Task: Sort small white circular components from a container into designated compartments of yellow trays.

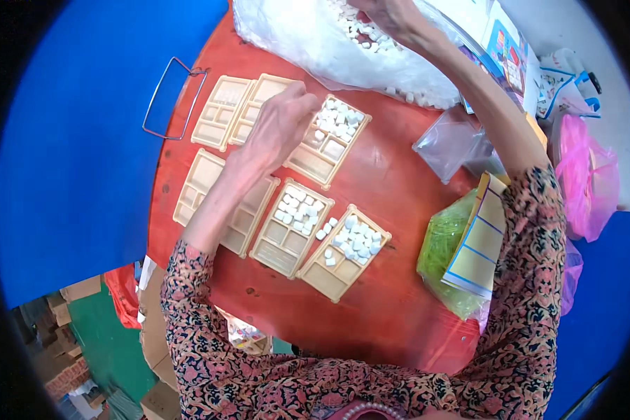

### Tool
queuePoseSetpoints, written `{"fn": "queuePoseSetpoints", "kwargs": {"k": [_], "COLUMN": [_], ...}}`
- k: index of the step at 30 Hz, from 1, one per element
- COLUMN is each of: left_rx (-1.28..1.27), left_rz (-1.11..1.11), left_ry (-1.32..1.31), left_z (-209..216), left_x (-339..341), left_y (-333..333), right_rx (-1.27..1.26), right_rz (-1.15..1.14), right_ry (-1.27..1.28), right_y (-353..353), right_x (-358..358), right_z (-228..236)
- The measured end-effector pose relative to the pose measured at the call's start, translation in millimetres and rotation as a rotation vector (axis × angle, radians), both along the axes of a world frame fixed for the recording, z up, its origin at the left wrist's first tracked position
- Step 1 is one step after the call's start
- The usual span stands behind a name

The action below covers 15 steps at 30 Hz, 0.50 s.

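My left hand [281, 124] is closed with its fingers curled down, over the back row of beige compartment trays; its fingertips and anything in them are hidden. Beside it, a back-row tray [312, 165] has small white blocks [340, 119] in its far compartment. In the front row, two trays also carry white blocks [302, 210], with a couple of loose ones [327, 227] between them. My right hand [392, 17] reaches to the top edge, above a large clear plastic bag [294, 42] with more white blocks [378, 43]; its fingers are partly cut off.
Everything stands on a round red table [280, 304]. Toward the right lie a clear plastic box [449, 143], a bag of green strands [444, 238] and a yellow card [474, 245]. Pink plastic bags [584, 178] hang at far right. A metal loop [154, 105] sticks out at the left edge.
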<state>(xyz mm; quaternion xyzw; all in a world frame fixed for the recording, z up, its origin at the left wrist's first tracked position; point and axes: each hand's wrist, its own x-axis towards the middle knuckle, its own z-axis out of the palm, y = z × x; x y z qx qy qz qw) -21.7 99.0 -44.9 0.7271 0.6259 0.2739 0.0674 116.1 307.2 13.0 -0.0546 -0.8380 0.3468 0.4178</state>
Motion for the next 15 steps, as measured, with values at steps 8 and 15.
{"fn": "queuePoseSetpoints", "kwargs": {"k": [8, 15], "left_rx": [-0.089, -0.117], "left_rz": [-0.193, -0.136], "left_ry": [-0.048, 0.089], "left_z": [-17.9, -24.2], "left_x": [29.7, 16.2], "left_y": [4.6, -17.4], "right_rx": [1.047, 0.708], "right_rz": [-0.280, -0.193], "right_ry": [-0.315, -0.726], "right_y": [143.7, 115.9], "right_x": [-18.4, -57.2], "right_z": [-148.1, -160.5]}}
